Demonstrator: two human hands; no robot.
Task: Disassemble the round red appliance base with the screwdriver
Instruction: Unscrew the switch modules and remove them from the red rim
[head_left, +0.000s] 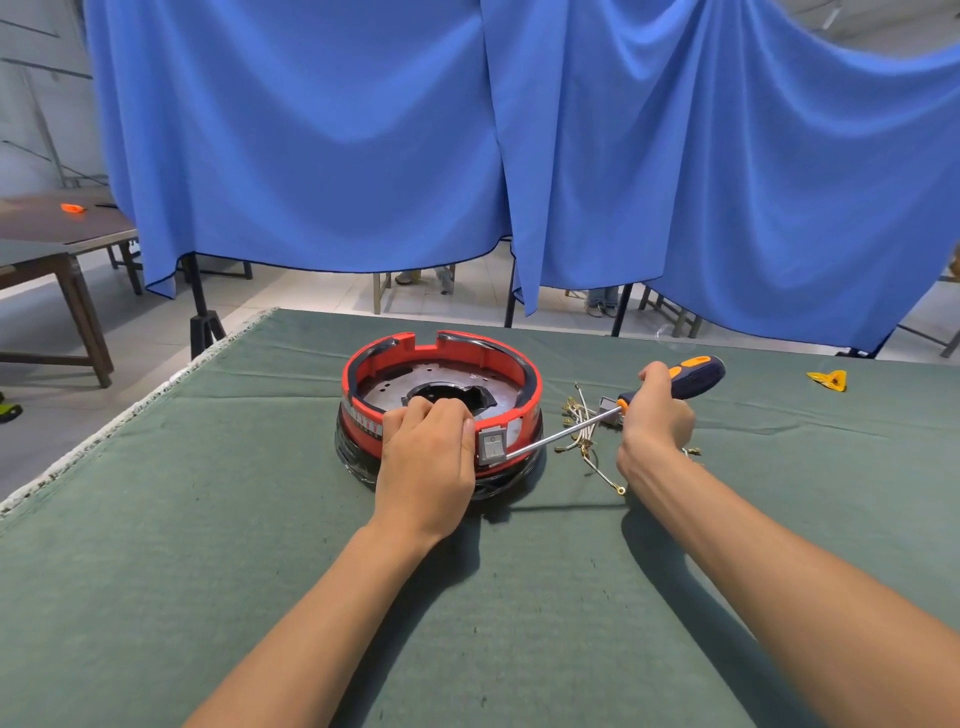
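Note:
The round red appliance base (441, 358) stands on the green cloth, open at the top, with a perforated metal plate (395, 387) inside and a grey rocker switch (492, 448) on its near wall. My left hand (428, 452) grips the near rim beside the switch, fingers curled over the edge. My right hand (657, 410) holds the screwdriver (693, 376) by its dark blue and orange handle. Its metal shaft slants down and left, and the tip touches the base right beside the switch.
A tangle of wires with brass terminals (584, 439) and a small grey part (609, 410) lie right of the base, under the shaft. A yellow piece (830, 379) lies at the far right. Blue curtains (519, 156) hang behind the table's far edge. The cloth's frayed left edge (130, 415) marks the drop.

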